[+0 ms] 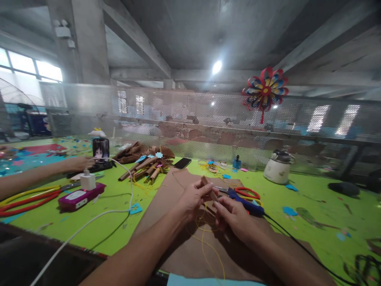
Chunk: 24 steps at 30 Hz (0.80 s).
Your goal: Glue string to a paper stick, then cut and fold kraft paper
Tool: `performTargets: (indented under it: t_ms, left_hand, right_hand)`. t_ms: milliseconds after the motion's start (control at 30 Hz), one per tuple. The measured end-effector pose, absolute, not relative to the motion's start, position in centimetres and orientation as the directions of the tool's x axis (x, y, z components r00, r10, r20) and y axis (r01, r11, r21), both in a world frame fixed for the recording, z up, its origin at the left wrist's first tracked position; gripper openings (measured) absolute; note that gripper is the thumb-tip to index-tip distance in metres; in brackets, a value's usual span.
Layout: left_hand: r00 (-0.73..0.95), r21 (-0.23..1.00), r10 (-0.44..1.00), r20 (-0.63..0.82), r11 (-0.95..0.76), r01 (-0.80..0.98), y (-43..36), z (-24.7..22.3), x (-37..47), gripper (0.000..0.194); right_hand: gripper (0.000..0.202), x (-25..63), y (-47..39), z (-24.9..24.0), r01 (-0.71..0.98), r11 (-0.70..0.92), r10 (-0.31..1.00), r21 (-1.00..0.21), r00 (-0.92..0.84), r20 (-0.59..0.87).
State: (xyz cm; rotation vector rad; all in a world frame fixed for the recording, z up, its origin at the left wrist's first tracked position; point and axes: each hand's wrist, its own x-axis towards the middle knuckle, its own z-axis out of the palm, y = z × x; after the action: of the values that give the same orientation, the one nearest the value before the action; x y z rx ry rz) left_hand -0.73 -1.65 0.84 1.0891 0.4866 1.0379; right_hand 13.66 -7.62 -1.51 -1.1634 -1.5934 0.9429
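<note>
Both my hands meet over a brown paper sheet [157, 206]. With the fingers of my left hand [192, 200] I pinch the upper end of a narrow brown folded paper piece [212, 193]. My right hand [235, 214] grips its lower end, thumb and fingers closed. Thin yellow string [203, 238] hangs below the hands and loops over the sheet. Just beyond my right hand lies a blue-handled tool [245, 205] with a black cord, resembling a glue gun. Red and yellow handle loops [248, 193] lie behind it.
Rolled brown paper pieces [143, 167] and a phone [182, 163] lie behind the sheet. A purple power strip [81, 197] with a white cable and large red-and-yellow-handled shears [32, 198] are at left. Another person's arm [50, 171] reaches in there. A white kettle-like container [277, 169] stands right.
</note>
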Motion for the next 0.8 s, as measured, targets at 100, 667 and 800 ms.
performTargets:
  t_ms: [100, 667, 800]
  left_hand:
    - [0.459, 0.904, 0.879, 0.130, 0.084, -0.418, -1.9, 1.1, -1.0, 0.029]
    - [0.532, 0.872, 0.841, 0.096, 0.187, -0.452, -2.2, 0.5, -0.6, 0.032]
    - [0.566, 0.880, 0.819, 0.089, 0.202, -0.430, -2.8, 0.8, -0.4, 0.034]
  right_hand:
    - [0.045, 13.4, -7.9, -1.5, 0.267, 0.256, 0.963, -0.929, -0.155, 0.221]
    - [0.050, 13.3, -7.6, -1.7, 0.283, 0.288, 0.957, -0.915, -0.067, 0.281]
    - [0.051, 13.4, -7.3, -1.5, 0.259, 0.301, 0.954, -0.918, -0.072, 0.292]
